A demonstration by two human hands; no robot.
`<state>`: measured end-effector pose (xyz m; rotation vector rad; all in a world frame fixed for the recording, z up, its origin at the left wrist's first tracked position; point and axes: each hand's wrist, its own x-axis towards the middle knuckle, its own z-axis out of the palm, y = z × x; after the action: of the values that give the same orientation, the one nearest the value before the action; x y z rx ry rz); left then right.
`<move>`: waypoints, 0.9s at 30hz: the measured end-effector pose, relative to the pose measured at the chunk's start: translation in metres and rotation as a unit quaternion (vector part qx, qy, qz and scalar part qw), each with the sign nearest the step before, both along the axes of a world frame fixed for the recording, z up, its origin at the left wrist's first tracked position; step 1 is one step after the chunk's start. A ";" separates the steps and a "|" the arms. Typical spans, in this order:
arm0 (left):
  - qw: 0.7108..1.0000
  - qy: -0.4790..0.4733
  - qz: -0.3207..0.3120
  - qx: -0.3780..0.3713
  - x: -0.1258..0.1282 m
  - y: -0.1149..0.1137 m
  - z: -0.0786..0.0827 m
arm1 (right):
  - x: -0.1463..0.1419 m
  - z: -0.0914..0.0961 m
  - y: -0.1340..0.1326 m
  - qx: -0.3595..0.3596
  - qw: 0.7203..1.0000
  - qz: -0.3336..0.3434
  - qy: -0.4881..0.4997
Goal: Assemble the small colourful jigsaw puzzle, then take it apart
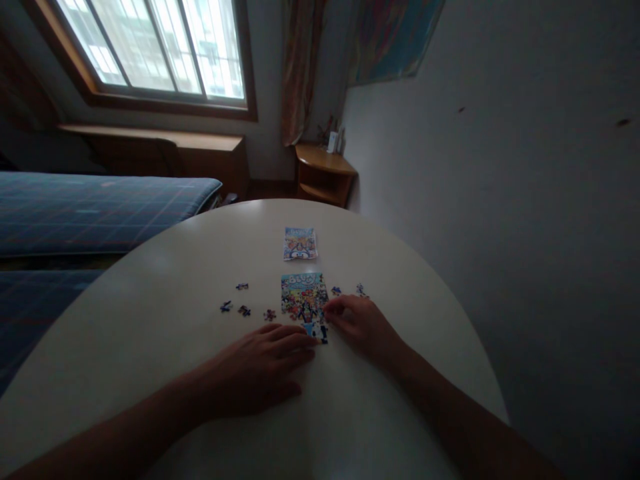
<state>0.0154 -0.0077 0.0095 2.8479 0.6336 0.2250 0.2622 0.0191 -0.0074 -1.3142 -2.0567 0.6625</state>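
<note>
A partly assembled jigsaw puzzle [304, 292] with a colourful cartoon picture lies flat on the round white table [210, 247]. My left hand [273, 360] lies over its lower left part, fingers stretched out and fingertips on the lower pieces. At the puzzle's right edge my right hand [357, 323] has thumb and fingertips pinched together; what they hold, if anything, is too small to make out. Loose pieces lie to the left, among them a puzzle piece [244, 311] and a reddish puzzle piece [270, 315]. Beyond my right hand lies another puzzle piece [336, 291].
A small picture sheet [300, 244] with similar artwork lies behind the puzzle. A plaid mattress [100, 210] stands left of the table, and a white wall [490, 200] runs along the right. A wooden corner shelf [325, 160] stands behind, near the window.
</note>
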 end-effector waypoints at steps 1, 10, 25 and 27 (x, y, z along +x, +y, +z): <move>1.000 -0.001 -0.001 0.001 0.000 0.000 -0.001 | -0.001 0.000 0.000 -0.009 1.000 0.001 0.009; 0.999 -0.031 -0.005 -0.005 -0.002 0.000 -0.003 | -0.005 -0.002 0.000 -0.016 1.000 0.003 0.008; 1.000 -0.015 0.000 -0.008 -0.001 0.000 -0.002 | 0.013 0.009 0.003 -0.051 0.998 0.034 -0.028; 1.000 -0.013 0.001 -0.009 -0.001 0.000 -0.002 | 0.015 0.009 0.003 -0.055 0.997 0.040 -0.023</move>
<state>0.0149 -0.0081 0.0079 2.8221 0.6312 0.2562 0.2775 0.0217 0.0016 -1.3234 -2.1459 0.7991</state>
